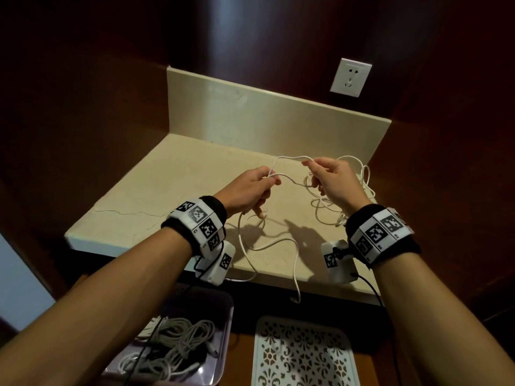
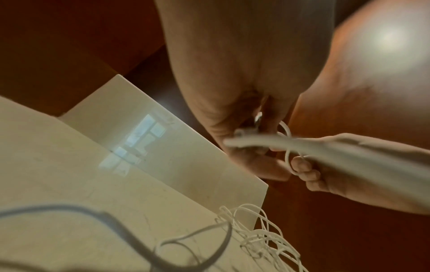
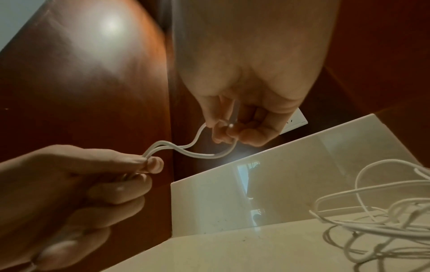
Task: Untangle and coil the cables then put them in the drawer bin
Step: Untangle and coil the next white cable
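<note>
A thin white cable (image 1: 289,157) is held up above the beige counter (image 1: 167,190) between both hands. My left hand (image 1: 271,178) pinches a doubled stretch of it between thumb and fingers (image 3: 151,163). My right hand (image 1: 308,164) pinches the cable a short way to the right, with its fingers (image 3: 223,134) curled round it. More of the cable lies as a loose tangle (image 1: 348,190) on the counter under and behind the right hand. One tail (image 1: 296,274) runs over the counter's front edge and hangs down. The tangle (image 2: 263,239) also shows in the left wrist view.
An open drawer bin (image 1: 220,338) at the lower left holds several coiled grey-white cables (image 1: 178,346). A white patterned tray (image 1: 301,355) lies beside it. A wall socket (image 1: 350,77) sits above the counter's upstand. Dark wood panels close in both sides.
</note>
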`<state>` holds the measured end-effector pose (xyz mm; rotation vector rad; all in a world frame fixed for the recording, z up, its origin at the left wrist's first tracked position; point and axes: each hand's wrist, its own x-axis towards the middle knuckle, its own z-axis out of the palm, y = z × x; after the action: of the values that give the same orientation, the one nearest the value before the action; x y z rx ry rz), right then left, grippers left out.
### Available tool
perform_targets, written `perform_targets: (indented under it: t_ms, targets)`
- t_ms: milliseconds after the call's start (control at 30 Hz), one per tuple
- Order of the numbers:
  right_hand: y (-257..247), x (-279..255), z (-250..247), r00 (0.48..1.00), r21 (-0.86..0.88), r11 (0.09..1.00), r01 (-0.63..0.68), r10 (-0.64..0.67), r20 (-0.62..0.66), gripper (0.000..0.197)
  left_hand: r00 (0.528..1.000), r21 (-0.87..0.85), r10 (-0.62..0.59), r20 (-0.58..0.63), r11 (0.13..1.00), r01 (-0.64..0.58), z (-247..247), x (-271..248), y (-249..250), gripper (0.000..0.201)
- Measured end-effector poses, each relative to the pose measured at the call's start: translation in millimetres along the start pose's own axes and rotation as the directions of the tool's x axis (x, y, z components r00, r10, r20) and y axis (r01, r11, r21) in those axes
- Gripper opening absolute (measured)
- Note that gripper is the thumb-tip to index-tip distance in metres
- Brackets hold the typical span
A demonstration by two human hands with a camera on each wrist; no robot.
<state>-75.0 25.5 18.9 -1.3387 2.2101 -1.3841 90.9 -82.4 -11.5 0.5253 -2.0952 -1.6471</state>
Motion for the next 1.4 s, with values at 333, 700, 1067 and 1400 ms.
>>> perform_targets:
  t_ms: [333,700,1067,1400]
  targets:
    - [-8,-9,16,0.955,-0.234,0.971,0.049,0.023,0.296,0.088,0.991,0.281,0.137,-0.005,0.951,-0.130,1,-1,3,0.023]
    - [-12,-10,28,0.954,-0.196,0.972,0.131,-0.070,0.293,0.012,0.991,0.404,0.121,-0.062,0.911,-0.085,-12,-11,-1,0.032]
    - [-8,-7,18,0.980,-0.147,0.987,0.068,-0.038,0.196,0.017,0.996,0.556,-0.013,0.083,0.831,-0.036,-38,-9,-7,0.016]
    - [-21,-17,43,0.924,0.193,0.960,-0.204,0.123,0.363,0.026,0.976,0.154,0.047,-0.214,0.988,-0.014,-30,-4,-11,0.016]
